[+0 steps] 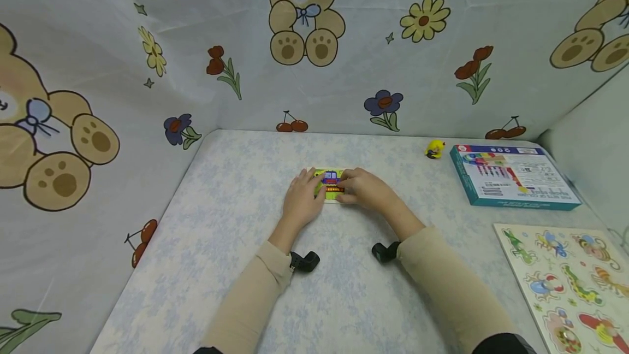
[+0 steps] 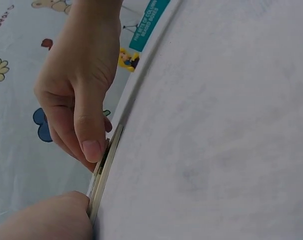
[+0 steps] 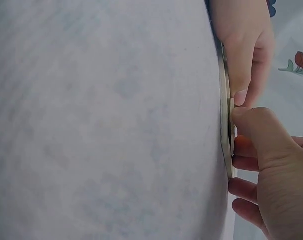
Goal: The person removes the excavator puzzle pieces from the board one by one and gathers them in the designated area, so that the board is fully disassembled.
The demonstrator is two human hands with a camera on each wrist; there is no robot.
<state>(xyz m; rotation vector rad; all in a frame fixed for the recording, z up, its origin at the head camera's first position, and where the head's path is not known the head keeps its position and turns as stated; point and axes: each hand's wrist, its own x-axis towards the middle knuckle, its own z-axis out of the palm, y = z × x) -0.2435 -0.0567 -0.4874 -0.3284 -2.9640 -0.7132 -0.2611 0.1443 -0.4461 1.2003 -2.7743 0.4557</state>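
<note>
A small wooden puzzle board point(image 1: 334, 199), green and yellow with a blue and red vehicle picture, lies flat between the hands. My left hand point(image 1: 303, 195) rests over its left end, fingers fairly straight and thumb on the top near the front. From the right, my right hand point(image 1: 366, 190) pinches a thin puzzle piece point(image 3: 232, 122) between thumb and fingers. Seen edge-on in the right wrist view, that piece sits slightly tilted on the board point(image 3: 224, 107), with a narrow dark gap beneath it. The fingers cover much of the picture.
A small yellow toy figure point(image 1: 434, 149) stands at the back right, beside a teal box point(image 1: 516, 176). Nearer on the right lies a wooden board with insect pictures point(image 1: 565, 283). A bear-printed cloth point(image 1: 344, 97) hangs behind the table point(image 1: 245, 179).
</note>
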